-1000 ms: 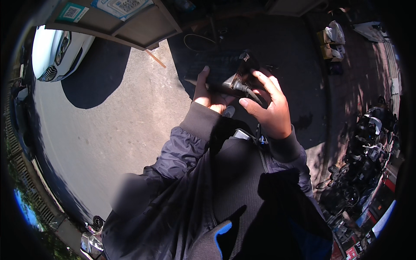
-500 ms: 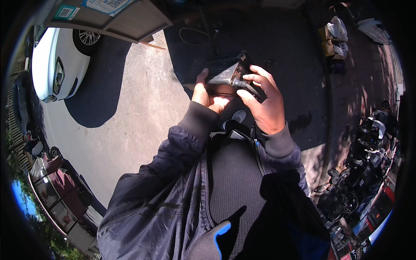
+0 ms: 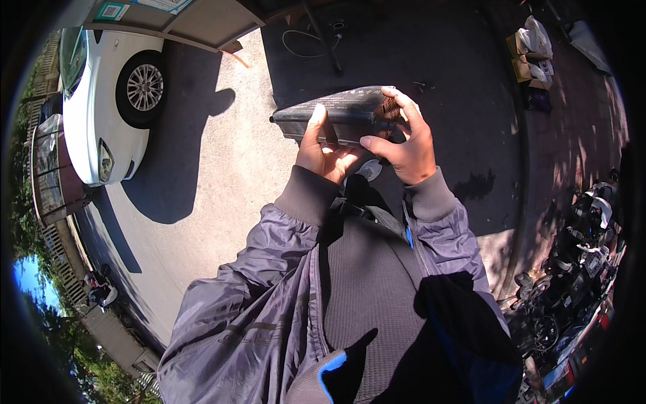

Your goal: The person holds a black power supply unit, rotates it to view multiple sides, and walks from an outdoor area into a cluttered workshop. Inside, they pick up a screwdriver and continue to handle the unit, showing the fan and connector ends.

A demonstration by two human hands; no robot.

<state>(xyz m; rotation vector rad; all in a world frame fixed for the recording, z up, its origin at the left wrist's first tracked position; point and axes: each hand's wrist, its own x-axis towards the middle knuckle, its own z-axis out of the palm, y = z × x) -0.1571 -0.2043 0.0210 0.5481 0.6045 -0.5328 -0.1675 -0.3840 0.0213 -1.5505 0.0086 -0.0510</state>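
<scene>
A black oblong metal box, shaped like an electrical unit, is held between both my hands above the shaded ground. Faint pale print runs along its worn upper face, and its right end looks rusty brown. My left hand grips it from below, thumb pressed on the near side and fingers underneath. Around the right end wraps my right hand, its thumb at the near lower corner and its fingers over the far top edge. That hand covers much of the end, and no cable can be made out there.
A brown-grey panelled stand juts in at the top, with a thin pole and a looped cable beyond the box. A white car is at left. Cartons with white bags sit far right, above parked two-wheelers.
The box has turned in my hands, bringing its long side toward me and its left end into sunlight. The cable at its right end no longer shows. My view has shifted, revealing more car.
</scene>
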